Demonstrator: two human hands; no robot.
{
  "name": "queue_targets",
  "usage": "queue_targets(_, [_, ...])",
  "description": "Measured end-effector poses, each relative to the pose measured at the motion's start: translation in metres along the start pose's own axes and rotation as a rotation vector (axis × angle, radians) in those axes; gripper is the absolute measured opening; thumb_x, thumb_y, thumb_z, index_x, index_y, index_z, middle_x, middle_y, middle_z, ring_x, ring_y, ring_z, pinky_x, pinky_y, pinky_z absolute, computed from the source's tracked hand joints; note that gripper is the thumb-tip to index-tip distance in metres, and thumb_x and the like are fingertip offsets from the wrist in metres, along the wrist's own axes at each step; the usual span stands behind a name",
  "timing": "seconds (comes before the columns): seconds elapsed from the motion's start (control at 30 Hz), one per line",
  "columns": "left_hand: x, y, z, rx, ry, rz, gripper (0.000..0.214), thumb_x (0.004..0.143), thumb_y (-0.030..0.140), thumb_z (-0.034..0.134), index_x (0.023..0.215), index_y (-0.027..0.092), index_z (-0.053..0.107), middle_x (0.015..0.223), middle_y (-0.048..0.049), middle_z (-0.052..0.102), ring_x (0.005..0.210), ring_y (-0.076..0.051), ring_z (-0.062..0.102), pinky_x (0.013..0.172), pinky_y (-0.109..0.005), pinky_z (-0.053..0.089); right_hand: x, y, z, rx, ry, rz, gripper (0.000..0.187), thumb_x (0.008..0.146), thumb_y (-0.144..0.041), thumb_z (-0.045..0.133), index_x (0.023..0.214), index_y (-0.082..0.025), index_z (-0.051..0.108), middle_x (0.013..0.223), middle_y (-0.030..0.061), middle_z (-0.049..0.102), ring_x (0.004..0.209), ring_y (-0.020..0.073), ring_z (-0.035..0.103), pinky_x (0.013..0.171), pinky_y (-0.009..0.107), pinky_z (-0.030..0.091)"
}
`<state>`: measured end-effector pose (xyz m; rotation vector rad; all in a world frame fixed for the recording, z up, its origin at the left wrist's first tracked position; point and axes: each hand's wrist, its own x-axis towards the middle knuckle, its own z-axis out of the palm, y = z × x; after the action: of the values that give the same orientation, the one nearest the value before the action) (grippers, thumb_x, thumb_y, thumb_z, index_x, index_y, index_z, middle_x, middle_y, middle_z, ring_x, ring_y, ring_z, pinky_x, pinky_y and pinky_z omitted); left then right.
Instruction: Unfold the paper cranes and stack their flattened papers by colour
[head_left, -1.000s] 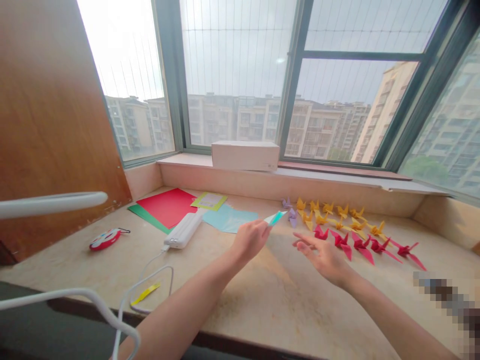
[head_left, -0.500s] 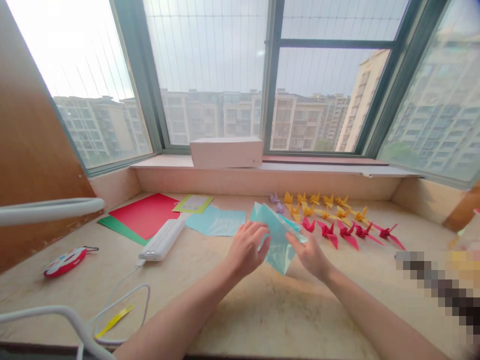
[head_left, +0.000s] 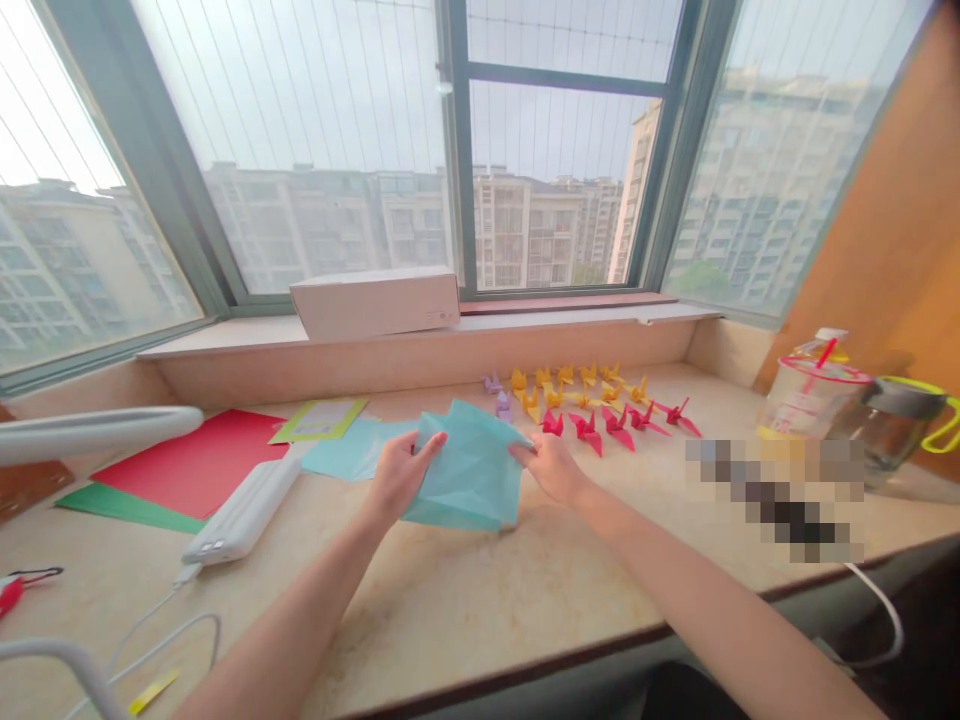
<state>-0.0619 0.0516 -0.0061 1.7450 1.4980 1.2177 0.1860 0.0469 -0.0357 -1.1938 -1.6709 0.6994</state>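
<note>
Head view: my only feed, worn on the head, looking from above the table [head_left: 480,600].
Window [head_left: 555,190]: I face it across the table, tilted forward and down.
Close in: the left hand [head_left: 397,480] and right hand [head_left: 559,468], around mid-view.

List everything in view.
Held paper: 1, blue, centre
Sheets: 3+, red, green, blue, left
Packet: 1, yellow-edged, left
Power bank: 1, white, left
Cables: 2, white, left, right
Strip: 1, yellow, left
Object: 1, red, left
Tubes: 2, white, left
Box: 1, white, sill
Cranes: 5 red, 2 purple, roughly 10 yellow, right
Cup, bottle, jug: 1 each, translucent, right
Counter: 1, beige, below
Window: 1, green-framed, back
Left hand, right hand: 1 each, on paper
</note>
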Motion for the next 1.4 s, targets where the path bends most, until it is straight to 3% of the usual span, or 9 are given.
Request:
queue_targets(0.13, [0.012, -0.010, -0.015, 0.201, 0.192, 0.023, 0.042, 0.086, 0.056, 0.050, 0.067, 0.019, 0.056, 0.058, 0.0011, 0.055, 0.058, -0.015, 0.054, 0.053, -0.023, 0.041, 0.003, -0.001, -0.011, -0.043, 0.127, 0.016, 0.027, 0.086, -0.037, 0.057, 0.082, -0.014, 0.070, 0.060, 0.0016, 0.064, 0.055, 0.0159, 0.054, 0.054, 0.026, 0.040])
queue_targets(0.23, [0.020, -0.021, -0.029, 0.268, 0.368, -0.020, 0.028, 0.088, 0.039, 0.048, 0.102, 0.018, 0.060, 0.087, -0.0063, 0.066, 0.083, -0.024, 0.063, 0.076, -0.032, 0.049, 0.004, -0.003, -0.019, -0.048, 0.208, 0.020, 0.033, 0.088, -0.040, 0.054, 0.098, -0.012, 0.069, 0.068, 0.0044, 0.067, 0.058, 0.0169, 0.056, 0.057, 0.027, 0.042])
queue_targets(0.33, [0.026, -0.032, -0.040, 0.277, 0.484, -0.042, 0.055, 0.087, 0.031, 0.049, 0.138, 0.013, 0.038, 0.121, -0.0169, 0.061, 0.109, -0.031, 0.059, 0.095, -0.043, 0.045, 0.005, -0.003, -0.024, -0.021, 0.262, 0.030, 0.038, 0.087, -0.043, 0.055, 0.106, -0.012, 0.066, 0.071, 0.0050, 0.068, 0.060, 0.0182, 0.058, 0.059, 0.029, 0.045])
queue_targets(0.47, [0.027, -0.037, -0.040, 0.296, 0.599, 0.133, 0.077, 0.079, 0.031, 0.062, 0.145, 0.009, 0.031, 0.146, -0.0234, 0.041, 0.138, -0.036, 0.035, 0.112, -0.053, 0.030, 0.005, 0.000, -0.021, 0.069, 0.250, 0.050, 0.043, 0.082, -0.045, 0.061, 0.113, -0.015, 0.063, 0.071, 0.0029, 0.067, 0.059, 0.0184, 0.058, 0.056, 0.029, 0.045])
queue_targets(0.6, [0.017, -0.020, -0.023, 0.048, 0.235, 0.168, 0.055, 0.086, 0.052, 0.052, 0.125, 0.014, 0.057, 0.125, -0.0178, 0.060, 0.109, -0.029, 0.062, 0.091, -0.044, 0.052, 0.003, -0.001, -0.015, 0.131, 0.204, 0.026, 0.035, 0.078, -0.045, 0.066, 0.099, -0.017, 0.066, 0.064, 0.0000, 0.061, 0.056, 0.0162, 0.054, 0.053, 0.028, 0.043])
queue_targets(0.73, [-0.005, 0.006, -0.003, -0.246, -0.287, 0.048, 0.053, 0.084, 0.063, 0.052, 0.102, 0.016, 0.068, 0.093, -0.0098, 0.072, 0.084, -0.024, 0.068, 0.074, -0.034, 0.054, -0.001, -0.008, -0.010, 0.302, 0.051, -0.013, 0.031, 0.077, -0.046, 0.069, 0.091, -0.019, 0.065, 0.069, 0.0013, 0.065, 0.060, 0.0167, 0.059, 0.057, 0.029, 0.047])
queue_targets(0.8, [-0.014, 0.014, 0.003, -0.325, -0.433, -0.014, 0.047, 0.081, 0.060, 0.059, 0.096, 0.017, 0.070, 0.086, -0.0068, 0.073, 0.080, -0.023, 0.068, 0.070, -0.032, 0.054, -0.002, -0.013, -0.009, 0.422, -0.012, -0.025, 0.032, 0.078, -0.046, 0.070, 0.095, -0.019, 0.065, 0.075, 0.0026, 0.068, 0.065, 0.0177, 0.062, 0.061, 0.030, 0.049])
queue_targets(1.13, [-0.019, 0.019, 0.013, -0.641, -0.363, -0.096, 0.035, 0.079, 0.046, 0.070, 0.099, 0.018, 0.068, 0.087, -0.0042, 0.074, 0.075, -0.020, 0.068, 0.072, -0.032, 0.054, -0.005, -0.022, -0.013, 0.662, -0.271, 0.059, 0.044, 0.077, -0.043, 0.075, 0.114, -0.023, 0.062, 0.092, 0.0061, 0.075, 0.079, 0.0226, 0.071, 0.076, 0.039, 0.056])
queue_targets(1.4, [-0.022, 0.021, 0.009, -0.728, -0.303, -0.059, 0.029, 0.079, 0.037, 0.069, 0.102, 0.021, 0.063, 0.069, 0.0030, 0.063, 0.057, -0.012, 0.058, 0.056, -0.022, 0.048, -0.005, -0.017, -0.017, 0.606, -0.140, 0.109, 0.022, 0.077, -0.034, 0.070, 0.095, -0.021, 0.067, 0.079, 0.0013, 0.071, 0.067, 0.0152, 0.062, 0.060, 0.025, 0.046])
